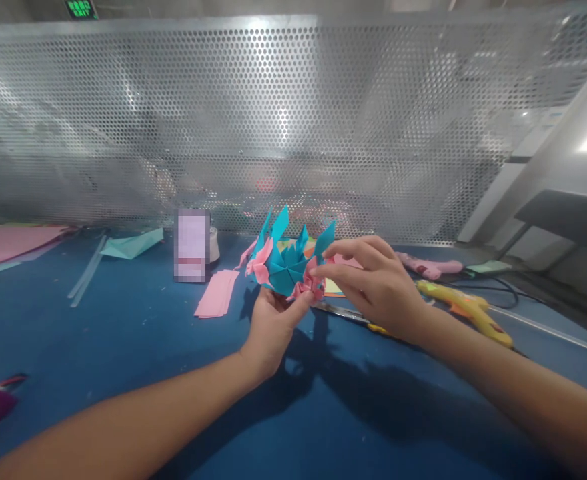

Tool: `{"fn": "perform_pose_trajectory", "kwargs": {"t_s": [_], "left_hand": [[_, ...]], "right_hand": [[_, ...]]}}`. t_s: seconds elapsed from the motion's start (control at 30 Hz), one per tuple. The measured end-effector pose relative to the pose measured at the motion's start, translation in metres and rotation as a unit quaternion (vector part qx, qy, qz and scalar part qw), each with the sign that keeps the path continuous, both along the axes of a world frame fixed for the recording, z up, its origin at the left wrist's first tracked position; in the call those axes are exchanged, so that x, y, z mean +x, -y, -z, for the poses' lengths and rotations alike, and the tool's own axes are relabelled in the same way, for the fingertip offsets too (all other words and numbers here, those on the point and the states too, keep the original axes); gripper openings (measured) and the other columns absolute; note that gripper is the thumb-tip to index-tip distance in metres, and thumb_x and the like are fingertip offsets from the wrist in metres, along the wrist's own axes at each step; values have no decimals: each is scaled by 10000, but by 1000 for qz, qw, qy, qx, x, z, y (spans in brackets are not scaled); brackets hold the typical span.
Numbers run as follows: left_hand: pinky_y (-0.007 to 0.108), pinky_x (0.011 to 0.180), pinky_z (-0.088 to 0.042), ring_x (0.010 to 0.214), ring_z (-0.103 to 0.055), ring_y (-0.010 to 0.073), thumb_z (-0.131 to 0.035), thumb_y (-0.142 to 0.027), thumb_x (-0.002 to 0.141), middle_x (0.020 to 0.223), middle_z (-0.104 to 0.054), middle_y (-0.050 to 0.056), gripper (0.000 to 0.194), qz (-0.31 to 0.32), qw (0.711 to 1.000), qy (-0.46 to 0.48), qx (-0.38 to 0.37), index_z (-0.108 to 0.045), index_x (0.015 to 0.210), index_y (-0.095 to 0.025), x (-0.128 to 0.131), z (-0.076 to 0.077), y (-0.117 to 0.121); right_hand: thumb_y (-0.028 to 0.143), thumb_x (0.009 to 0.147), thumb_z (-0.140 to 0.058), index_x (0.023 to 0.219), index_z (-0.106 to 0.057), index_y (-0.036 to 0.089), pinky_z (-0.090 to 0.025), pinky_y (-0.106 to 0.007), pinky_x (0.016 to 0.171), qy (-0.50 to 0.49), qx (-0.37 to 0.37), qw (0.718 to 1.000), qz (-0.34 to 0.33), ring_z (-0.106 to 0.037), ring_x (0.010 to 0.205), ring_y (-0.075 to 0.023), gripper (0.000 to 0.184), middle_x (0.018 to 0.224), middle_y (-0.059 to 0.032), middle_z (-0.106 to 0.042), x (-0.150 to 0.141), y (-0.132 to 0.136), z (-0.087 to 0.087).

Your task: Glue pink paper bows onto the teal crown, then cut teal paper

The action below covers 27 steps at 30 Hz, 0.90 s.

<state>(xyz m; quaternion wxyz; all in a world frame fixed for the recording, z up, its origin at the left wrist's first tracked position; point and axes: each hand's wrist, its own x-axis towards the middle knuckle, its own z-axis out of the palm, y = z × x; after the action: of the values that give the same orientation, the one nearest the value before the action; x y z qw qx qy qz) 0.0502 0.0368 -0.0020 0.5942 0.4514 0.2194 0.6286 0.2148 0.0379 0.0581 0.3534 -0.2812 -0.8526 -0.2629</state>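
A folded paper flower [287, 270], with blue pointed petals and pink folded pieces around its outside, is held above the table. My left hand [272, 327] grips it from below, its thumb against the pink folded piece [309, 285] at the near right. From the right, my right hand [381, 287] has its fingertips on the pink and blue edge of the flower; its thumb is hidden. Scissors [343, 313] with yellow handles lie under and behind my right hand. A stack of pink paper strips [217, 293] rests left of the flower.
On the blue table [123, 347] a phone-like upright screen [192, 245] stands before a white round object. Yellow [468, 310] and pink [428, 265] glue guns with cords lie at right. Clear sticks [87, 270], teal paper [132, 244] and pink sheets [13, 243] lie left. Behind rises a perforated metal screen [223, 120].
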Motion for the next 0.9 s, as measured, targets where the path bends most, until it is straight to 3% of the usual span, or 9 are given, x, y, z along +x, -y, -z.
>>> {"fn": "perform_pose_trajectory", "kwargs": {"t_s": [0.4, 0.63, 0.9], "left_hand": [[340, 974, -421, 1054, -619, 208, -737, -234, 711, 1101, -696, 49, 314, 45, 999, -18, 8, -688, 1021, -218, -1, 1, 1], [347, 918, -457, 942, -646, 196, -728, -256, 728, 973, -726, 44, 213, 67, 997, -45, -16, -723, 934, -205, -3, 6, 2], [332, 927, -461, 984, -640, 192, -758, -241, 690, 1037, -720, 27, 278, 78, 996, -18, -38, -721, 965, -237, -2, 0, 4]], "right_hand": [[172, 898, -503, 849, -671, 276, -387, -320, 772, 18, 65, 997, 42, -499, 840, -174, 204, 876, -17, -611, 1, 0, 7], [152, 897, -511, 821, -669, 258, -387, -318, 775, 4, 50, 998, 25, -486, 822, -170, 206, 857, -25, -602, 1, 0, 5], [193, 909, -505, 802, -670, 257, -384, -320, 786, 5, 39, 999, 23, -486, 825, -169, 207, 839, -25, -599, 2, 0, 5]]}}
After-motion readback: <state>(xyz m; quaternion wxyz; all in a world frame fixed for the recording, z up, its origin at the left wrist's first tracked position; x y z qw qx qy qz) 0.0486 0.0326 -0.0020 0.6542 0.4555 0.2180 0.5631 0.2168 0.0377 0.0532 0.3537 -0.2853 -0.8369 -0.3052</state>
